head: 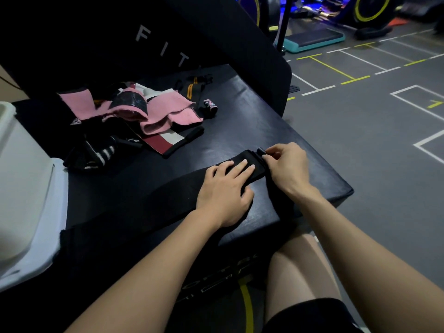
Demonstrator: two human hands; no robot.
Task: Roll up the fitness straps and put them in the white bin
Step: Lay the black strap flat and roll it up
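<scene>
A long black fitness strap (149, 203) lies flat across the black padded box (240, 121), running from its near left edge to the right. My left hand (225, 188) presses flat on the strap near its right end, fingers straight. My right hand (287, 164) pinches the strap's end (260, 152), which is curled into a small tight roll. The white bin (21, 188) stands at the left edge of the view. A heap of loose straps (134, 116), pink, black, red and white, lies at the back left of the box.
A small rolled strap (210, 106) sits beside the heap. A tall black pad with white letters (163, 44) leans behind the box. My bare knee (300, 267) is below the box's near edge. The grey gym floor (360, 121) with painted lines lies to the right.
</scene>
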